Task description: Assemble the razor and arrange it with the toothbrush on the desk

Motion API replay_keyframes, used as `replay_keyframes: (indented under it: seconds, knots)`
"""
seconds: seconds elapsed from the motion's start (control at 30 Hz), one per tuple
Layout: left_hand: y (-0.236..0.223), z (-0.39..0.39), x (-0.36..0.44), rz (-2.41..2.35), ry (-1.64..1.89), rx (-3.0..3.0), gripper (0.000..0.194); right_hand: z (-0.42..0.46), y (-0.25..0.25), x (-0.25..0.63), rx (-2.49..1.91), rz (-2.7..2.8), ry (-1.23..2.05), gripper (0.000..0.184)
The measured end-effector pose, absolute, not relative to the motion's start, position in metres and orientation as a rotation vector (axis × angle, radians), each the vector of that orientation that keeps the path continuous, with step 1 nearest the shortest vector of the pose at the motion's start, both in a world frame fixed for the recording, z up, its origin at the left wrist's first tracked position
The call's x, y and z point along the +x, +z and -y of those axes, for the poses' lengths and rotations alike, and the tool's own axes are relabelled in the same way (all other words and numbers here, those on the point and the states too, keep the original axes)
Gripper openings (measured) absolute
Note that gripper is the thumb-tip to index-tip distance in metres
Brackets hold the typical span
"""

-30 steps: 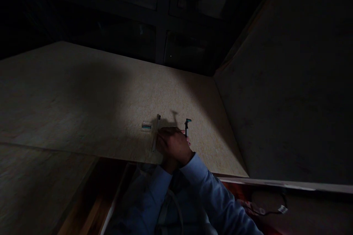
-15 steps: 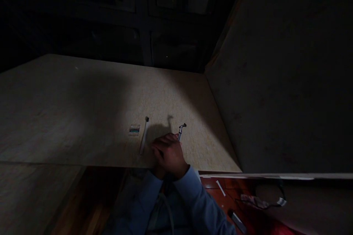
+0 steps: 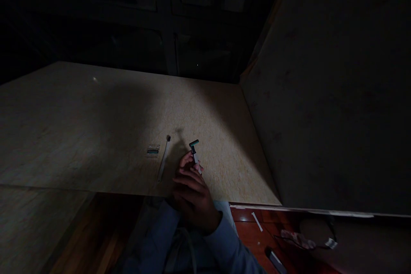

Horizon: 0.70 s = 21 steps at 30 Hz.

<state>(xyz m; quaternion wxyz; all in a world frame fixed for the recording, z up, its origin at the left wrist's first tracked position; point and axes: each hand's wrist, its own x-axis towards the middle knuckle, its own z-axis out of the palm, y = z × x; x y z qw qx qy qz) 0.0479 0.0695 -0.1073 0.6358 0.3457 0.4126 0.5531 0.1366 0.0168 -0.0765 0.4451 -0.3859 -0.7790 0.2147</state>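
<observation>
A razor [image 3: 195, 156] with a black and teal head and a pale handle points up and away above the table. Closed around its handle are the fingers of my left hand [image 3: 185, 160], most of which is hidden. My right hand [image 3: 198, 199] lies across in front of the left, its fingers stretched out and slightly apart, covering the handle's lower end. Left of the hands, a toothbrush [image 3: 164, 159] with a dark head lies on the table. Beside it is a small clear pack [image 3: 153, 151] with a dark and teal strip inside, perhaps a razor head.
The pale table [image 3: 128, 120] meets a dark upright panel [image 3: 327, 102] on the right. Beyond its back edge are dark window frames. Below the front edge, a white strip [image 3: 257, 221] and a dark and pale object [image 3: 275, 260] lie on the reddish floor. Light is dim.
The razor has swung left and turned, so the teal side of its head now shows. My right hand's fingers have spread, and left-hand fingers have come into sight.
</observation>
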Motion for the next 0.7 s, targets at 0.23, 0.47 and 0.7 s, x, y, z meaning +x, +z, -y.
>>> replay_keyframes:
  seconds: [0.23,0.47,0.7]
  knots:
    - [-0.094,-0.071,0.047,-0.810,1.272,0.680,0.036,-0.052,-0.037,0.206,-1.121,1.484,0.781,0.019]
    - [-0.089,-0.073,0.045,-0.733,1.179,0.666,0.032,-0.121,-0.061,0.227,-1.104,1.306,1.047,0.026]
    - [-0.095,-0.069,0.045,-0.795,1.107,0.775,0.045,-0.116,-0.079,0.225,-1.013,1.302,1.303,0.038]
